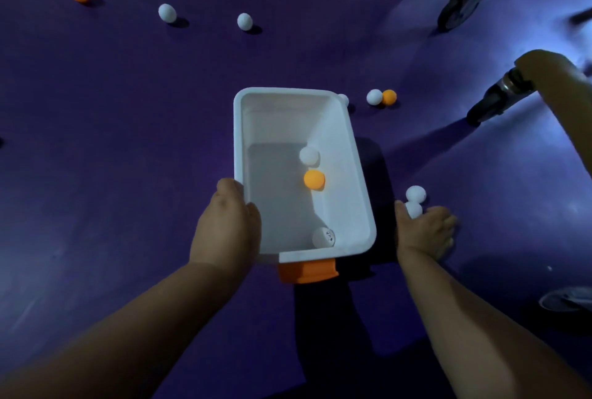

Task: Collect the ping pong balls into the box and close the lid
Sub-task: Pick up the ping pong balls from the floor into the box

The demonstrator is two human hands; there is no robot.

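1. Head view, box: a white plastic box [237,142] sits open at the centre of the dark purple floor [128,110]. Its long side runs from 6 to 12 o'clock, and an orange latch [307,272] is on its near end.
2. Head view, inside the box: a white ball [309,155] and an orange ball [314,179] lie close together mid-box. A printed white ball [323,237] lies against the near wall at 6 o'clock.
3. Head view, hands: the two are well apart, one on each side of the box.
   - The left hand [226,225] grips the box's left rim at about 8 o'clock, its thumb over the edge.
   - The right hand [423,232] is low at the floor at 4 o'clock. Its thumb and fingers are curled round a near white ball [414,210], and a second white ball [415,193] lies just beyond, touching it.
4. Head view, loose balls:
   - At 1 o'clock, a white-and-orange pair [381,97] lies near the box's far right corner.
   - From 10 to 12 o'clock, scattered balls [167,12] lie well apart from the box.
5. Head view, surroundings: castor wheels [455,8] stand at 2 o'clock.
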